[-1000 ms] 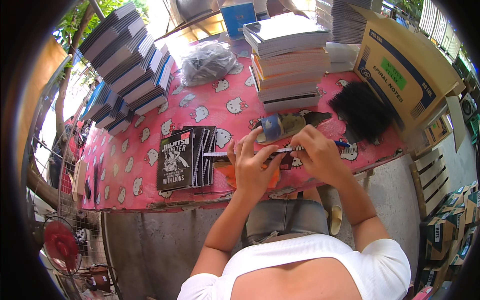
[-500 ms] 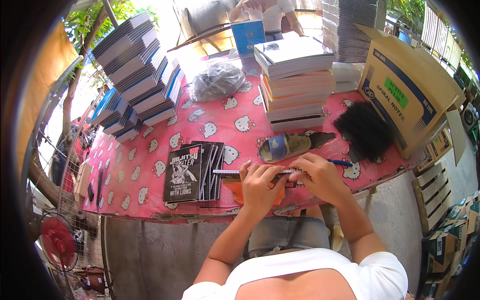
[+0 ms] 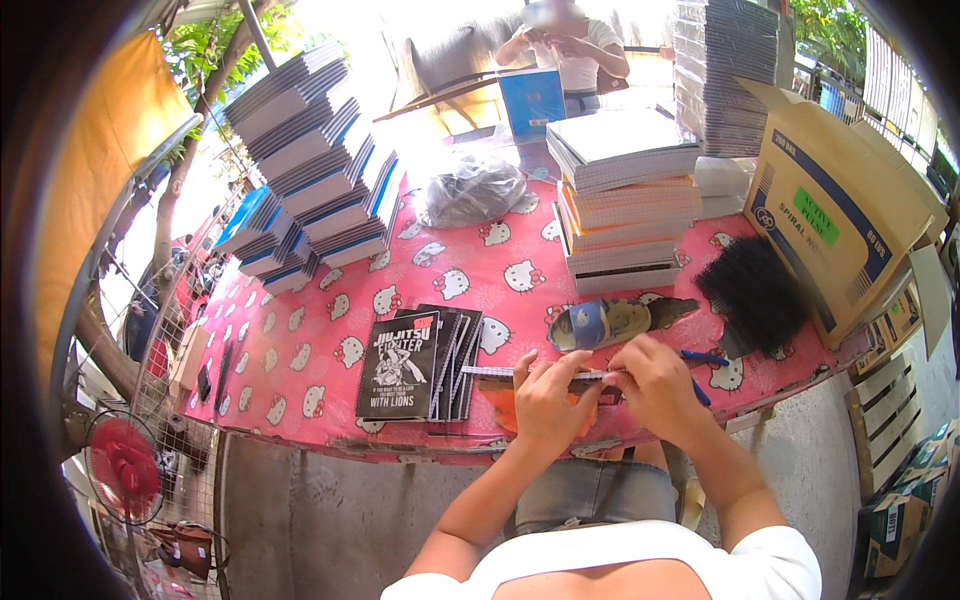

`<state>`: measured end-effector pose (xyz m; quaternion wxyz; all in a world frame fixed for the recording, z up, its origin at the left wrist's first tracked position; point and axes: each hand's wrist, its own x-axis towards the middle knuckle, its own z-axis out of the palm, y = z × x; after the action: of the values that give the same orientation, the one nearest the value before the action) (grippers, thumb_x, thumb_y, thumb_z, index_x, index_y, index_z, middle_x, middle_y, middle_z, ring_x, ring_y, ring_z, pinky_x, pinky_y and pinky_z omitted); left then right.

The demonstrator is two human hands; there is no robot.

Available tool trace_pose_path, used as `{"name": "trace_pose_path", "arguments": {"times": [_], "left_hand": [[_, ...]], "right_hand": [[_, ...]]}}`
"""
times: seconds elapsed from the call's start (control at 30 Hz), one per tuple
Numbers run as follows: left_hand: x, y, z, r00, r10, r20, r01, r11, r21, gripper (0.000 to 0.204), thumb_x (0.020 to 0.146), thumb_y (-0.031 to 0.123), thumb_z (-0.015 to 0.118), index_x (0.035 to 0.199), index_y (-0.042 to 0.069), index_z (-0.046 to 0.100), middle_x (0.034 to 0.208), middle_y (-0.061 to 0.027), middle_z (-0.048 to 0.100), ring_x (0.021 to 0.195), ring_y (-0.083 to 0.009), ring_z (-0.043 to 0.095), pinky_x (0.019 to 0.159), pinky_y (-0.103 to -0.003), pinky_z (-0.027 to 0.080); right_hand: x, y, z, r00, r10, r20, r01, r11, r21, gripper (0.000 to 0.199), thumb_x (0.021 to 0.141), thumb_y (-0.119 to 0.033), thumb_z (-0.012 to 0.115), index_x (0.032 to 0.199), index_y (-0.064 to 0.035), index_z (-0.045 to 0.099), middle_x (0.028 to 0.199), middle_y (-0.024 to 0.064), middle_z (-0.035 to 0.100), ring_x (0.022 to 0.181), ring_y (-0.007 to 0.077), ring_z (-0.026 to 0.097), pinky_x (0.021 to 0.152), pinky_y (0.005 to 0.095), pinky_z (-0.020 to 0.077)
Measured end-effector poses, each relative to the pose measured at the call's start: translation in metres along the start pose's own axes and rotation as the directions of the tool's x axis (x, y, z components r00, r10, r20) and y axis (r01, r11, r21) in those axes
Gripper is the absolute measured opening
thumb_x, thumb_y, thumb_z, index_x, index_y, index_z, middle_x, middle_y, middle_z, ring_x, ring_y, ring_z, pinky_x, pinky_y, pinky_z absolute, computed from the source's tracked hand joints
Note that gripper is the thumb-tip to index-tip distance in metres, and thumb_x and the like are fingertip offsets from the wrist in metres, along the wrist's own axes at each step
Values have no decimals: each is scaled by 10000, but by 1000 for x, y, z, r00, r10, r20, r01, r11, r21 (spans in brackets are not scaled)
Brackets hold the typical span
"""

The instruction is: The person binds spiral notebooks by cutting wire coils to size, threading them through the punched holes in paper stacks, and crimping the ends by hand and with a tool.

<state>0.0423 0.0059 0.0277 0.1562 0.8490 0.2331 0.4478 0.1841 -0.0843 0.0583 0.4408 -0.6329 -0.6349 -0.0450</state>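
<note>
On its edge near the table's front, a notebook (image 3: 484,371) shows its pale page edges as a thin strip. My left hand (image 3: 548,408) is closed round its middle, thumb on the near side. At its right end the fingers of my right hand (image 3: 655,383) are pinched together; the exact spot they grip is hidden. Blue handles of a plier-like tool (image 3: 706,358) stick out beside my right hand. Beneath my left hand lies an orange piece (image 3: 505,407). Several black notebooks (image 3: 400,372) with a white drawing lie overlapped to the left.
Tall notebook stacks stand at the far left (image 3: 320,170) and centre (image 3: 625,210). A grey plastic bag (image 3: 470,190) lies between them. Behind the hands is a slipper-shaped item (image 3: 600,322). Black coils (image 3: 755,290) lie beside a cardboard box (image 3: 850,215). Another person (image 3: 570,50) stands across the table.
The view has shifted, so everything sits lower and further right. My right hand has moved slightly left along the notebook, and a second blue handle now shows beside it. My left hand keeps its hold.
</note>
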Motion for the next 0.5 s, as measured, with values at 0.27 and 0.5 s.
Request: {"name": "trace_pose_path", "arguments": {"times": [0.27, 0.5], "left_hand": [[1, 4, 0, 1000, -22, -9, 22, 1000, -21, 363, 725, 229, 771, 1038, 92, 648, 777, -6, 694, 750, -182, 645, 938, -385, 386], [-2, -1, 0, 1000, -18, 19, 19, 998, -65, 428, 713, 221, 791, 1089, 95, 628, 822, -21, 711, 793, -191, 661, 935, -372, 381]], "right_hand": [[-1, 2, 0, 986, -42, 161, 70, 982, -173, 198, 815, -221, 657, 835, -42, 575, 841, 110, 545, 833, 302, 574, 669, 400, 455], [-1, 0, 3, 990, -21, 136, 48, 980, -192, 233, 815, -259, 672, 868, -38, 621, 815, 93, 593, 826, 296, 584, 699, 398, 456]]}}
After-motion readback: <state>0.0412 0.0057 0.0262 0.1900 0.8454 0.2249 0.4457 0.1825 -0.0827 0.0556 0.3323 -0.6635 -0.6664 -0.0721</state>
